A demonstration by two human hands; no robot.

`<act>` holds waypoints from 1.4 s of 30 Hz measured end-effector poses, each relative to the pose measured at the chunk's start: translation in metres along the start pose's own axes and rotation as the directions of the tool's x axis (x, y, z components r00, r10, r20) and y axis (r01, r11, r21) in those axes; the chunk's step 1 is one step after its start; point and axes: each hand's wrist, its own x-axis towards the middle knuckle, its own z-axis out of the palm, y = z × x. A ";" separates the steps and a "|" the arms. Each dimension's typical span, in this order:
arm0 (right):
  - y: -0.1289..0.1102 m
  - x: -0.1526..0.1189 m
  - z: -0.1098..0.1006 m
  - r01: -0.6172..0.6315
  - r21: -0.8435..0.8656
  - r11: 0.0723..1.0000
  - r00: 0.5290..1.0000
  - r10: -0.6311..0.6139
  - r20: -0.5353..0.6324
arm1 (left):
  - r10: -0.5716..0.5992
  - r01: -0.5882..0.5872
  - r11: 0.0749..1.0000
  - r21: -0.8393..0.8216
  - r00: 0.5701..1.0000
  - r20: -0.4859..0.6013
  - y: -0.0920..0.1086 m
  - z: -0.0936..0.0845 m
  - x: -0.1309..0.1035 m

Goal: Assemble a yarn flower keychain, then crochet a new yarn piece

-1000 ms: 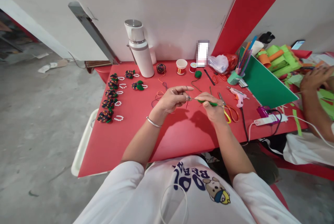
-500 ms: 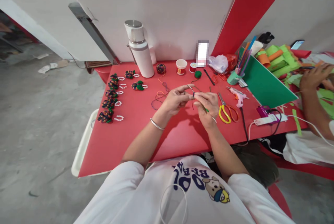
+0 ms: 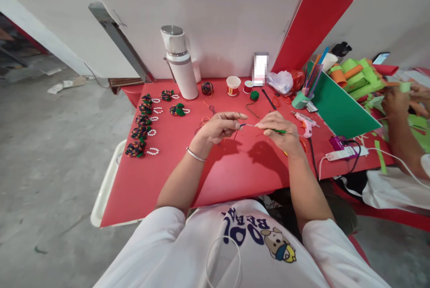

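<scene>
My left hand [image 3: 221, 127] is closed, pinching a small dark blue bit of yarn [image 3: 242, 125] at its fingertips. From the multicoloured yarn ball [image 3: 207, 88] a strand runs over the table toward this hand. My right hand [image 3: 278, 127] is closed around a thin metal crochet hook with a green grip [image 3: 280, 131]. The hook's shaft points left and its tip meets the blue yarn between the hands. Both hands are above the red table [image 3: 221, 176]. A small green yarn ball [image 3: 254, 96] lies behind them, with a loose tail.
Several knotted yarn pieces with white bead loops [image 3: 136, 149] line the left side. A white flask [image 3: 183, 75], a paper cup [image 3: 233, 85] and a thread spool [image 3: 248, 86] stand at the back. Rightward are a pink glue gun [image 3: 307, 124], a power strip [image 3: 347, 153] and a co-worker's arm [image 3: 403, 135].
My right hand has moved right, away from the left, drawing the hook out so its shaft shows between them. My left hand shifted slightly left. The co-worker's hands moved.
</scene>
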 end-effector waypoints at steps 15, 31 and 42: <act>-0.003 -0.014 0.070 -0.125 -0.321 0.939 0.918 -0.014 -0.397 | 0.388 -0.350 0.917 0.193 0.894 -0.224 -0.030 0.029 0.012; 0.008 -0.004 0.016 0.014 -0.099 0.995 0.995 -0.024 -0.099 | 0.082 -0.077 0.995 0.057 0.993 -0.090 -0.003 0.007 0.001; 0.015 -0.008 0.028 -0.201 0.406 0.891 0.949 0.280 -0.145 | 0.061 -0.056 0.996 0.076 0.995 -0.074 -0.002 0.008 0.000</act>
